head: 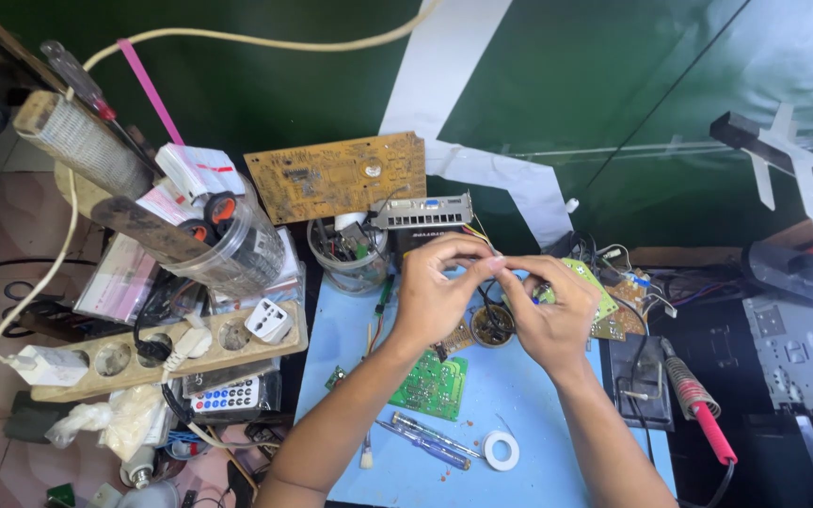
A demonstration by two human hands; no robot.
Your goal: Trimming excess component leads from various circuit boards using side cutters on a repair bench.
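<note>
My left hand (433, 287) and my right hand (549, 315) meet above the blue work mat (519, 395), fingertips pinched together on something small; what it is cannot be made out. A thin wire hangs down from between the fingers. Behind my right hand lies a green circuit board (597, 293) with wires. Under my left wrist rests another green circuit board (435, 384). A round tin (492, 325) sits below the hands.
A soldering iron with a red handle (700, 406) rests on its stand at right. Screwdrivers (430, 442) and a white tape roll (501, 450) lie near the mat's front. A wooden power strip (157, 353), remote (228, 395), clear jar (237, 246) and orange circuit board (336, 174) crowd the left and back.
</note>
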